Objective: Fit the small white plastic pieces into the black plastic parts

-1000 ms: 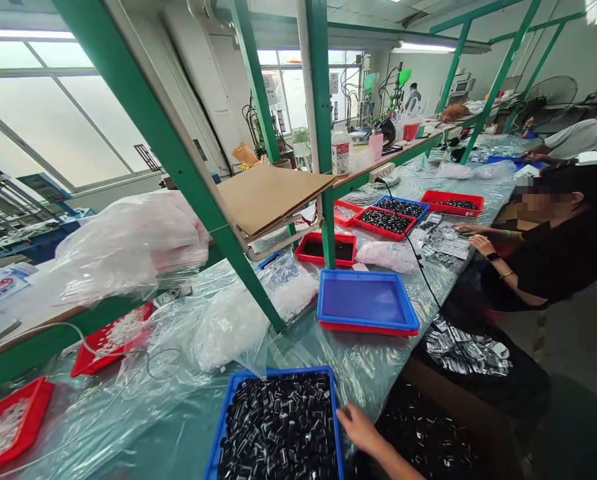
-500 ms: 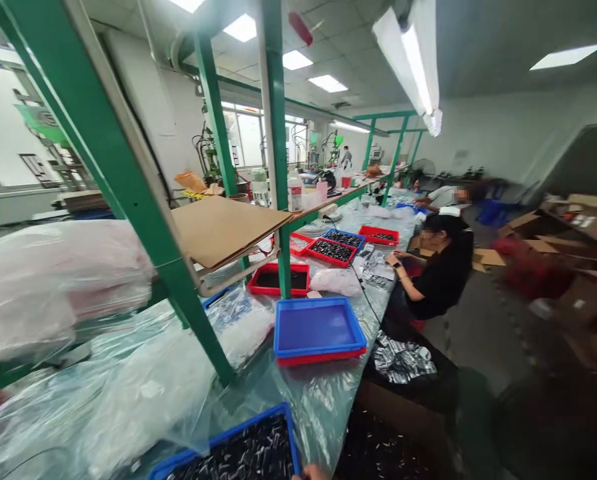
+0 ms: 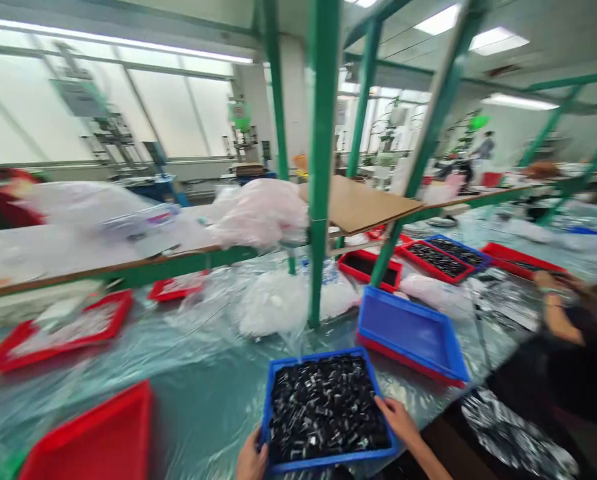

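Observation:
A blue tray [image 3: 338, 459] filled with small black parts [image 3: 328, 407] lies low in the view, over the plastic-covered table. My left hand [image 3: 252, 459] grips its near left side, thumb by the rim. On the right side, my right hand [image 3: 397, 420] holds the edge with its fingertips at the rim. The parts are shiny and too small to name. Just beyond my right hand sits an unfilled blue tray [image 3: 408, 330] stacked on a red one.
A red tray [image 3: 93, 433] lies at the near left, with another red tray [image 3: 121, 313] of whitish pieces behind it. A green post [image 3: 321, 200] rises from the table. At the right, a co-worker's arm [image 3: 561, 317] reaches over silvery packets [image 3: 508, 303].
My view has swung left and down, bringing the filled blue tray and both my hands into sight. Earlier only some fingers showed at the tray's right edge.

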A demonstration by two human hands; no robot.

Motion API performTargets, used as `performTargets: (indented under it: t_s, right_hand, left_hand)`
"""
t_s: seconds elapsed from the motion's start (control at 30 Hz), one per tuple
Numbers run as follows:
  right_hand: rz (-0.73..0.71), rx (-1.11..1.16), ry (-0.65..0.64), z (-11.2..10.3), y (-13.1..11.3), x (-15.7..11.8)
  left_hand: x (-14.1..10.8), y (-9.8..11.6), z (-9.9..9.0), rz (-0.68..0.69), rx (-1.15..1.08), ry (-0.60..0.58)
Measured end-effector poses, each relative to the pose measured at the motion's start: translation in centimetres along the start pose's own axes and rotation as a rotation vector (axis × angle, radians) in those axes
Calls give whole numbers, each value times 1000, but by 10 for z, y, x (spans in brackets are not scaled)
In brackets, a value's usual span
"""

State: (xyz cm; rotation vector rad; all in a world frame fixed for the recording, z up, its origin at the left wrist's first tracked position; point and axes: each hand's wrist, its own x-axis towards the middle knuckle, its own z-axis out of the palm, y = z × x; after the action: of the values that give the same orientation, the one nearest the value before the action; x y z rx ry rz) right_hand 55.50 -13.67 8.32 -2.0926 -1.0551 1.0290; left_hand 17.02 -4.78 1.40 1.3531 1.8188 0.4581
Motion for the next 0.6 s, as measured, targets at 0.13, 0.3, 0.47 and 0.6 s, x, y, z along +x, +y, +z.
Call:
performTargets:
  t_s: [0.13,0.3,0.47,0.6]
  right_hand:
    - [-116,69,55,-20,-4,3]
    - [-164,52,77,-31,-39,-10]
    - [-200,-8,104,-22,-76,-25]
    - [-214,4,108,-7,-89,-25]
  left_hand:
    - [-32,-3,-8,16,-115,-48]
    - [-42,7,-11,-2,-288,-75]
    - [-39,-1,-13,36,-390,-76]
    - [-31,-2,-16,-2,-412,-54]
